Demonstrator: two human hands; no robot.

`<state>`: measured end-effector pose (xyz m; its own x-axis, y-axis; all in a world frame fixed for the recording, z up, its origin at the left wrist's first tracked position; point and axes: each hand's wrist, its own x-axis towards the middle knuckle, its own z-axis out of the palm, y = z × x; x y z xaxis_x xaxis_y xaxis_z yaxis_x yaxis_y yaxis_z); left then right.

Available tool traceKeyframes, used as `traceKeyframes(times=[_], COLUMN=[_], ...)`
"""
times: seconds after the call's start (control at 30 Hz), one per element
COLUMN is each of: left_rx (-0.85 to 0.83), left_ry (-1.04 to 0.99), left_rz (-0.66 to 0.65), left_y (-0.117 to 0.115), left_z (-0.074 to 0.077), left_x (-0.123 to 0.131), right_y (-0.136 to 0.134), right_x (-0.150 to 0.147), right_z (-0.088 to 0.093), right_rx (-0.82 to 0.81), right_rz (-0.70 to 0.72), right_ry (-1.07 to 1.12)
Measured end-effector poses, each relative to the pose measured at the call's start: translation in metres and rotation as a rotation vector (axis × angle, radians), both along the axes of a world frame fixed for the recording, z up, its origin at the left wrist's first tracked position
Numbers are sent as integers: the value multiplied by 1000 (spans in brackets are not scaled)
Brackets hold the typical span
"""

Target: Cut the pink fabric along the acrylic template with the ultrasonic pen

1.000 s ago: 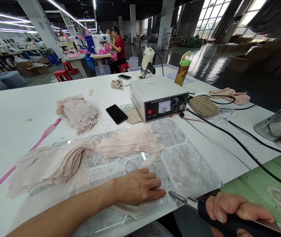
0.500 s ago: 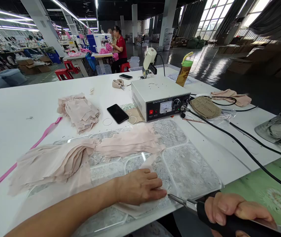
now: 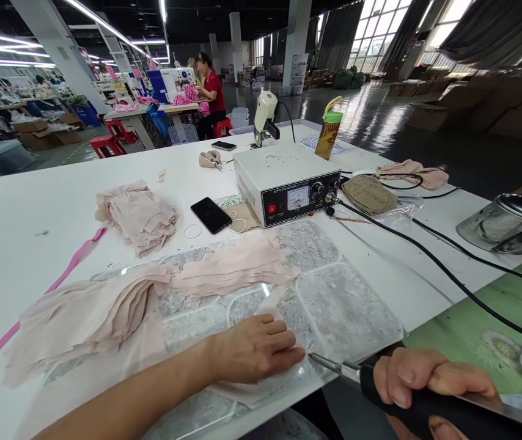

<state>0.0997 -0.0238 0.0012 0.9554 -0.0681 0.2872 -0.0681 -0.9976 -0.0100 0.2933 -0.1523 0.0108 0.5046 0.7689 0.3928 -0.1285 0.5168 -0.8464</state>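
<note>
My left hand (image 3: 254, 349) presses down on a thin pale pink fabric piece (image 3: 247, 391), fingers bent and close together. The fabric lies on a clear-topped, grey marbled mat (image 3: 352, 305); part of it is hidden under my palm and forearm. In my closed right hand (image 3: 430, 379) is an ultrasonic cutter handpiece (image 3: 371, 377) with a black grip. Its narrow metal tip points left, just beside my left index fingertip. Beyond my left hand lie a layered fabric stack (image 3: 233, 266) and a larger fanned stack (image 3: 91, 311).
A control box (image 3: 288, 177) with a dial stands behind the mat; a black cable (image 3: 426, 247) runs from it to the right. Nearby are a phone (image 3: 210, 215), a drink bottle (image 3: 329, 135), a metal jug (image 3: 502, 226) and another fabric pile (image 3: 137, 217). A person (image 3: 210, 91) sits at a sewing machine.
The whole scene has shifted slightly left in view as the camera turned. Both hands keep nearly the same places, with the cutter tip still close to my left index finger.
</note>
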Motion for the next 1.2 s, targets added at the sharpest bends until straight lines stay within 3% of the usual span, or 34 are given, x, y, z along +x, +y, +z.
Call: traceKeyframes(times=[0.2, 0.6, 0.93, 1.2], left_rx=[-4, 30, 22, 21], left_ry=[4, 53, 102, 114], left_rz=[-17, 44, 83, 102], left_y=[2, -2, -6, -7], left_z=[-1, 2, 3, 3], left_x=[-1, -8, -12, -11], right_y=[-3, -6, -6, -2], right_x=[-6, -4, 0, -4], right_z=[9, 8, 0, 5], right_rx=[-47, -69, -9, 19], right_rz=[52, 62, 67, 60], right_ry=[-43, -25, -67, -37])
